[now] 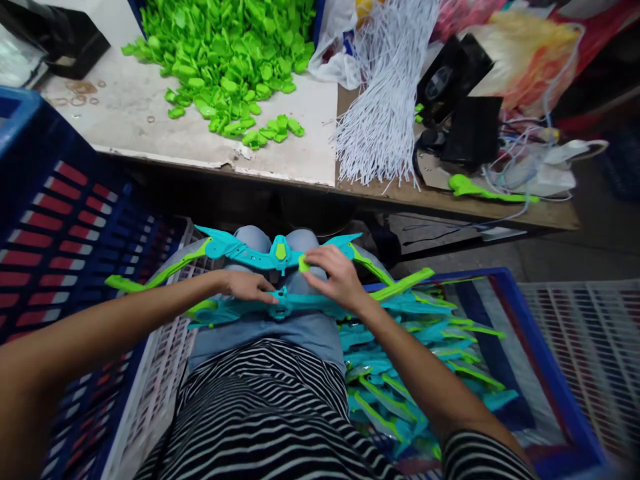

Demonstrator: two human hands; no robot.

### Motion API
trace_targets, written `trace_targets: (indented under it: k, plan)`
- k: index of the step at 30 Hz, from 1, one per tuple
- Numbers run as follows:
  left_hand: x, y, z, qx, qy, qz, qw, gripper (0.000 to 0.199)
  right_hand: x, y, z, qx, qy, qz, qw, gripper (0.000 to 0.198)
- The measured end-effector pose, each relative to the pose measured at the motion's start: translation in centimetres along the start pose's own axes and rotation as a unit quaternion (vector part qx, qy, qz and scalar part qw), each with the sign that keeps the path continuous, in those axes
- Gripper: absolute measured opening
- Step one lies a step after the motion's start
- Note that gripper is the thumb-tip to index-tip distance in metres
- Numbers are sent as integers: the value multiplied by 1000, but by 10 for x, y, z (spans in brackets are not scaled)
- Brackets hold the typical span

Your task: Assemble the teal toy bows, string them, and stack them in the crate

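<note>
Two turquoise toy bows with lime-green limbs lie side by side across my lap. The far bow (245,252) has a green piece set in its middle. On the near bow (305,303), the middle mount shows turquoise with no green piece on it. My left hand (247,287) is closed on the near bow just left of its middle, its fingertips touching the mount. Above the bows, my right hand (335,270) pinches a small green plastic piece (303,263) between thumb and fingers. Part of that piece is hidden by the fingers.
A heap of green pieces (225,60) spreads over the table (295,160). White cords (380,120) hang toward its edge. At my right, a blue crate (555,393) holds several toy bows. Blue crates (30,127) stand at my left. A green limb (490,191) lies by cables.
</note>
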State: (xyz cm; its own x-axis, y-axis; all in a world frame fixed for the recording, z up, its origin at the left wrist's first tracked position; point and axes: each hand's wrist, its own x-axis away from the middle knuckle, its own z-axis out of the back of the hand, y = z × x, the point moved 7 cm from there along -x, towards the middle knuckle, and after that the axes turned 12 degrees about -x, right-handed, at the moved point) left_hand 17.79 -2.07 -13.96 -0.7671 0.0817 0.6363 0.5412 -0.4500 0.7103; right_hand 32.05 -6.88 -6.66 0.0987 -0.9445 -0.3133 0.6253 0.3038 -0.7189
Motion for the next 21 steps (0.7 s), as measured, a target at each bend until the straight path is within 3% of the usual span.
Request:
trace_targets:
  k: [4,9,13,17,21]
  plan:
    - [-10,-14,6,20,92,25,995,47,58,-20,-40,17,-17,52,998,21]
    - [-17,-20,-1,49,105,28,993,44,74,-19,-74,48,-48,28,997,24]
    - [-17,-20,-3,56,107,19,993,48,69,-17,-81,44,-60,-9,997,24]
    - [-16,-15,-4,46,119,6,992,55,69,-11,-75,25,3,-87,996,21]
    - [-18,-17,-5,20,143,37,989,56,69,-3,-77,-19,41,-164,985,41]
